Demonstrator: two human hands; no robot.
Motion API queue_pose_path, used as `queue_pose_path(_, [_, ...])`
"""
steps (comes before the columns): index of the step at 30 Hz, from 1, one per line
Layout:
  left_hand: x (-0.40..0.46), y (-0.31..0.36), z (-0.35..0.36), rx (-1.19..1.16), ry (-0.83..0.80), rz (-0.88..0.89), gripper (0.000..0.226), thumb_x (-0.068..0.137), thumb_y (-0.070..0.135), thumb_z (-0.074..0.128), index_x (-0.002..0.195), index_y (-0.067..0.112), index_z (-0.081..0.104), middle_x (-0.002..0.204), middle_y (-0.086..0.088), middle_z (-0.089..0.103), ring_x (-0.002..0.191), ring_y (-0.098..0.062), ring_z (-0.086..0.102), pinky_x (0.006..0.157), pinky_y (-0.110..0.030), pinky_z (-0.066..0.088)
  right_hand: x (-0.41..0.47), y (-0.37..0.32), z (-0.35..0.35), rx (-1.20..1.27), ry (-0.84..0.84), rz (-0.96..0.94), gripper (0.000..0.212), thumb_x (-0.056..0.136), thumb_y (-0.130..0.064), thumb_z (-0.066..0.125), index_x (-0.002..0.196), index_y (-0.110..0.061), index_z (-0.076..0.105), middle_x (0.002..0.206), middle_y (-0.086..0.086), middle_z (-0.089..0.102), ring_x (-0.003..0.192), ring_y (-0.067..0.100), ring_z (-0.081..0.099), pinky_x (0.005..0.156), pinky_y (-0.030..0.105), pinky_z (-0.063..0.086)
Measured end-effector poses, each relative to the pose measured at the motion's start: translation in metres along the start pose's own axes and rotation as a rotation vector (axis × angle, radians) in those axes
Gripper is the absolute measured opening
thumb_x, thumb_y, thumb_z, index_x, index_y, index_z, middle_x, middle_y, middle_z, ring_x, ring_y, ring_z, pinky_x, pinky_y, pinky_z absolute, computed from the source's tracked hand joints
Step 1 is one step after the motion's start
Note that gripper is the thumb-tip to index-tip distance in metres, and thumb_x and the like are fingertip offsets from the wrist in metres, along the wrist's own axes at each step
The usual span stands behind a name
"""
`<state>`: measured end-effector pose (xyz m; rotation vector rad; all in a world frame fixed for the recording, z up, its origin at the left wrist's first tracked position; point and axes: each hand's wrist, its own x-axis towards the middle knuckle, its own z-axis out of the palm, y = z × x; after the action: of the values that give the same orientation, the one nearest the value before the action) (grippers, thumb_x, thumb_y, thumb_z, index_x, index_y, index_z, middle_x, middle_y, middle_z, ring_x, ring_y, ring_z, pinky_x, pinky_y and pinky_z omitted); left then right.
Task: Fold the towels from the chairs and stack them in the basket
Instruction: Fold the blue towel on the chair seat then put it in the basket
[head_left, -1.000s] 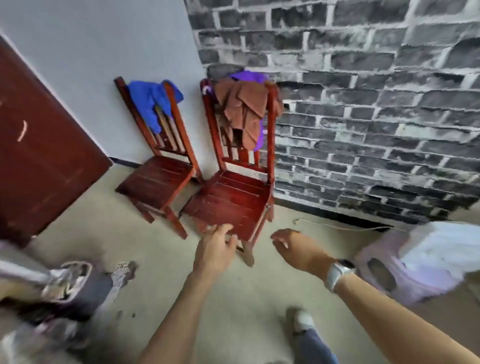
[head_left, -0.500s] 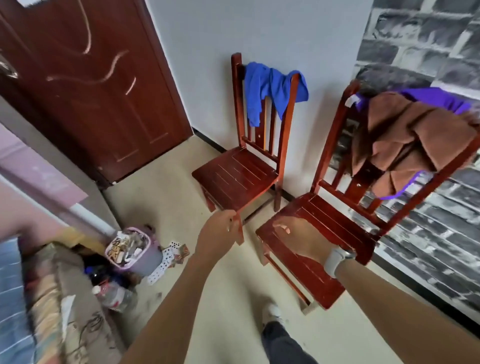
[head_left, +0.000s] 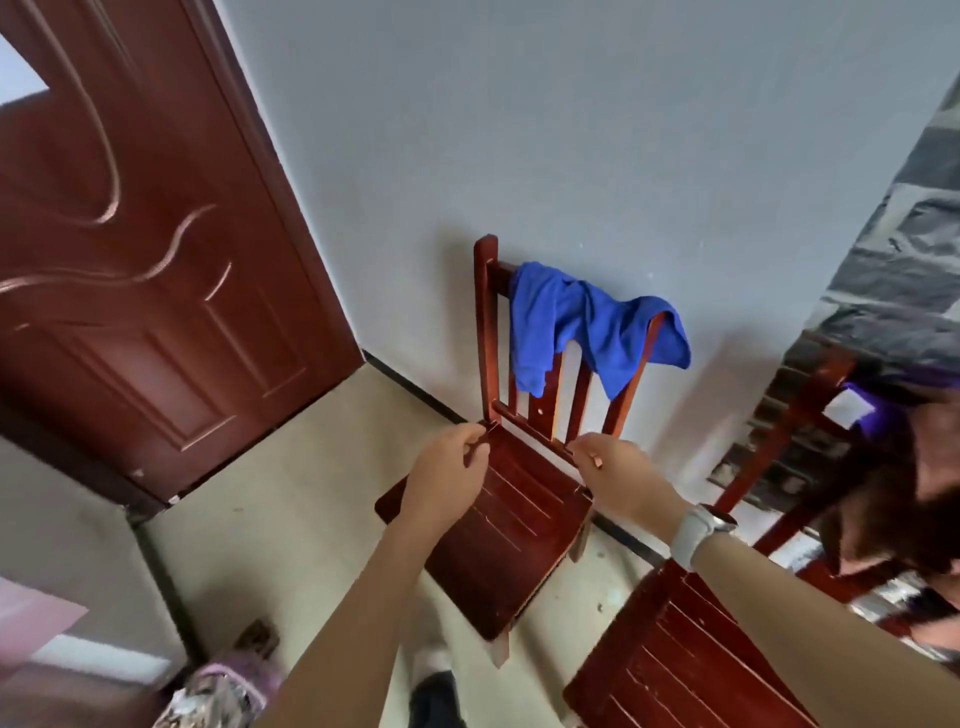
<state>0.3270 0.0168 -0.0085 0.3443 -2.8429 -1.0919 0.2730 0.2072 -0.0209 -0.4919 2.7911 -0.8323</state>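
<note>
A blue towel (head_left: 587, 327) hangs crumpled over the top rail of the left wooden chair (head_left: 498, 540) against the pale wall. My left hand (head_left: 449, 483) and my right hand (head_left: 618, 475) are stretched out over that chair's seat, below the towel and not touching it; both hold nothing, fingers loosely curled. A brown towel (head_left: 904, 499) with a purple towel (head_left: 878, 415) under it hangs on the back of the right chair (head_left: 691, 660) at the frame's right edge. The basket is out of view.
A dark red door (head_left: 130, 249) fills the left. A small bin (head_left: 218, 696) full of scraps stands on the floor at the bottom left. My foot (head_left: 431, 670) is between the chairs. The grey brick wall (head_left: 904, 270) is at the right.
I have moved closer and turned left: the left chair with the blue towel now fills the centre, and both hands have risen from the right chair's seat toward the left chair's backrest.
</note>
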Motion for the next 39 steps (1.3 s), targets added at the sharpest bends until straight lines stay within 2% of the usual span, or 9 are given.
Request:
queue_pose_path(9, [0.243,0.002,0.009,0.109,-0.223,0.41,0.033,0.091,0.021,0.049,0.122,0.011,0.054,0.122,-0.005,0.054,0.114,-0.022,0.051,0.092,-0.028,0.038,0.145,-0.003,-0.012,0.015,0.375,0.435,0.028,0.094,-0.02,0.039,0.115,-0.016,0.058,0.115,0.005,0.06,0.105,0.026,0.055,0.08,0.034,0.044])
queue_pose_path(16, [0.348,0.025,0.043,0.389,-0.215,0.751,0.041,0.088,0.036,0.053,0.125,0.018,0.052,0.13,-0.001,0.047,0.12,-0.024,0.041,0.092,-0.036,0.036,0.226,0.0,-0.025,-0.245,0.456,0.584,0.038,0.093,-0.027,0.043,0.129,-0.015,0.046,0.124,0.005,0.05,0.114,0.026,0.043,0.085,0.037,0.042])
queue_pose_path(23, [0.364,0.02,0.052,0.148,-0.044,0.865,0.007,0.069,0.013,0.069,0.064,0.018,0.066,0.079,0.001,0.062,0.069,-0.026,0.06,0.059,-0.034,0.039,0.253,0.002,-0.019,-0.259,0.488,0.684,0.028,0.094,-0.023,0.041,0.117,-0.015,0.055,0.118,0.004,0.054,0.108,0.024,0.044,0.076,0.032,0.036])
queue_pose_path(26, [0.36,0.012,0.045,0.032,-0.05,0.888,0.008,0.075,0.012,0.059,0.074,0.014,0.066,0.095,-0.004,0.064,0.082,-0.03,0.062,0.063,-0.037,0.044,0.239,-0.004,-0.013,-0.108,0.601,0.625,0.022,0.091,-0.015,0.046,0.107,-0.011,0.061,0.11,0.003,0.06,0.102,0.024,0.048,0.078,0.034,0.038])
queue_pose_path(28, [0.355,0.008,0.041,0.094,-0.223,0.83,0.025,0.083,0.019,0.059,0.107,0.014,0.061,0.125,-0.005,0.055,0.111,-0.03,0.054,0.081,-0.042,0.045,0.223,-0.01,-0.001,-0.023,0.62,0.585,0.018,0.089,-0.011,0.049,0.103,-0.008,0.06,0.104,0.005,0.063,0.099,0.025,0.051,0.079,0.035,0.04])
queue_pose_path(31, [0.345,-0.002,0.037,0.338,-0.432,0.834,0.062,0.084,0.033,0.059,0.139,0.025,0.033,0.147,-0.002,0.03,0.134,-0.024,0.03,0.101,-0.041,0.037,0.191,-0.023,0.02,0.153,0.45,0.547,0.019,0.089,-0.01,0.05,0.106,-0.008,0.059,0.096,0.006,0.064,0.091,0.025,0.056,0.076,0.03,0.038])
queue_pose_path(34, [0.321,-0.02,0.034,0.374,-0.455,0.953,0.028,0.088,0.031,0.055,0.115,0.025,0.061,0.142,0.001,0.037,0.133,-0.022,0.029,0.102,-0.037,0.026,0.149,-0.035,0.029,0.257,-0.035,0.522,0.022,0.09,-0.011,0.047,0.109,-0.008,0.059,0.078,-0.005,0.056,0.07,0.011,0.051,0.069,0.021,0.04])
queue_pose_path(36, [0.299,-0.036,0.034,0.294,-0.533,0.949,0.018,0.09,0.026,0.053,0.095,0.019,0.069,0.13,0.001,0.048,0.125,-0.02,0.038,0.096,-0.034,0.029,0.123,-0.036,0.03,0.203,-0.232,0.501,0.022,0.09,-0.011,0.047,0.108,-0.009,0.059,0.085,-0.003,0.056,0.078,0.011,0.051,0.075,0.019,0.039])
queue_pose_path(39, [0.262,-0.048,0.033,0.188,-0.665,0.873,0.014,0.09,0.019,0.053,0.091,0.014,0.066,0.111,0.0,0.059,0.106,-0.017,0.05,0.091,-0.034,0.041,0.095,-0.031,0.024,0.188,-0.031,0.498,0.021,0.089,-0.008,0.045,0.103,-0.01,0.061,0.092,-0.005,0.055,0.091,0.015,0.052,0.08,0.023,0.036])
